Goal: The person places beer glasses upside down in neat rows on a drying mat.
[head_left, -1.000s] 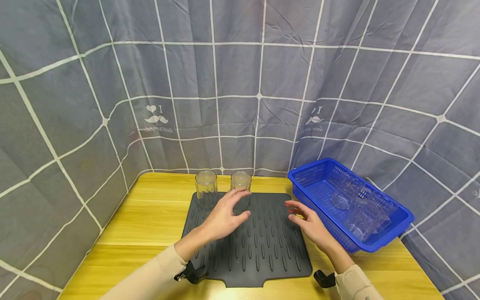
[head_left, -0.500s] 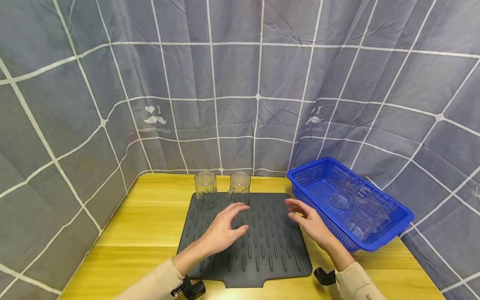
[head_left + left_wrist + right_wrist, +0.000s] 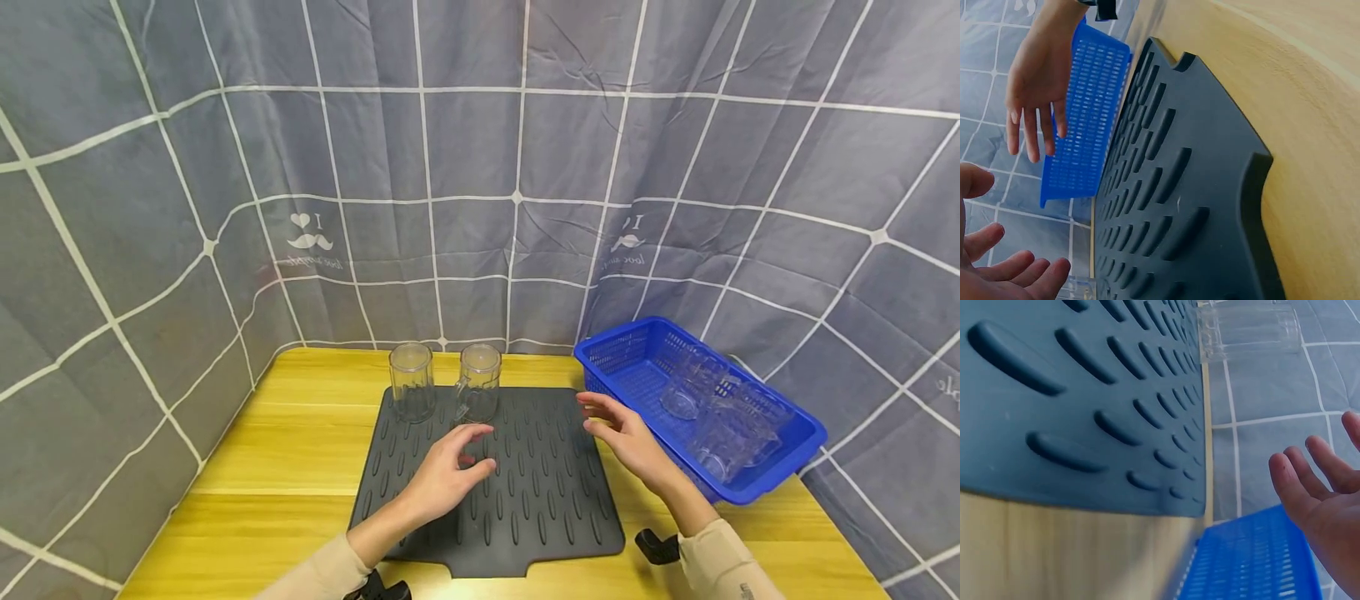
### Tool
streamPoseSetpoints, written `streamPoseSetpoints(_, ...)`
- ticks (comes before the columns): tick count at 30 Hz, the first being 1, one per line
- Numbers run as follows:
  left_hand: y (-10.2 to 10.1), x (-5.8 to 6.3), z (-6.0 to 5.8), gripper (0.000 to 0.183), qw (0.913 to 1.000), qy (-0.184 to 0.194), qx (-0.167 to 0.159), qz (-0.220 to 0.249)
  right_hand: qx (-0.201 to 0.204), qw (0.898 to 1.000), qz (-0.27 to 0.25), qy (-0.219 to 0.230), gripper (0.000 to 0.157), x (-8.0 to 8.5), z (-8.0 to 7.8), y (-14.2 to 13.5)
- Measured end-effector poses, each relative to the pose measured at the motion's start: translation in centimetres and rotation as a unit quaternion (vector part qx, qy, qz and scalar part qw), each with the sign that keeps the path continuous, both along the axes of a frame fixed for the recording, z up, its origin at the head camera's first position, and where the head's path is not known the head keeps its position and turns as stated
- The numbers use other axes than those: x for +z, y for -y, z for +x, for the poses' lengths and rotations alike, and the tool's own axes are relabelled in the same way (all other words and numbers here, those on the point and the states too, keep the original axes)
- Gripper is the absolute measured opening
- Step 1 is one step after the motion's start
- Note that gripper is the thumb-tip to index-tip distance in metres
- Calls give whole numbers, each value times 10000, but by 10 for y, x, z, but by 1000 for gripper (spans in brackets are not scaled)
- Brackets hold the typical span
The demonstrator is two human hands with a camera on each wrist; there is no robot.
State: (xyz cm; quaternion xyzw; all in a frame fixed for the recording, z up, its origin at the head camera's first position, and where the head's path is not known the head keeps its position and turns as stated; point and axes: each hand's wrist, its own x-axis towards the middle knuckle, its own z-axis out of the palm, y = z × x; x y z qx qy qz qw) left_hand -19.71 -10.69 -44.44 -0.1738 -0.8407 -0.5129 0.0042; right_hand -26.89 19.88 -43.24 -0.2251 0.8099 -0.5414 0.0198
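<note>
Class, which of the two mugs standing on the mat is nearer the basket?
The right mug: its neighbour, the left mug, stands farther from the basket, near the far left corner of the mat.

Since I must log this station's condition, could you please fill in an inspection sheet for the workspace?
Surface: yellow wood-grain table, dark ribbed mat lying on it.
Job's things: two clear glasses standing at the mat's far left; more glassware inside the blue basket, right of the mat.
Clutter: nothing seen.
Grippers: left hand above the mat, right hand near the basket; both hold nothing, fingers relaxed.
Cables: nothing seen.
Surroundings: grey curtain with white grid lines.
</note>
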Motion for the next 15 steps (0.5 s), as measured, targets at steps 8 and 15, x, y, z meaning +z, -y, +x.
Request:
streamPoseSetpoints(8,4,-6,-2,42,9998,-51,190,-18,-6,9981,426,-455,41,34,-4,-8)
streamPoseSetpoints(15,7,-11,2,41,9996,-64,258,43,-178,9940,897,-607,43,42,-18,-27)
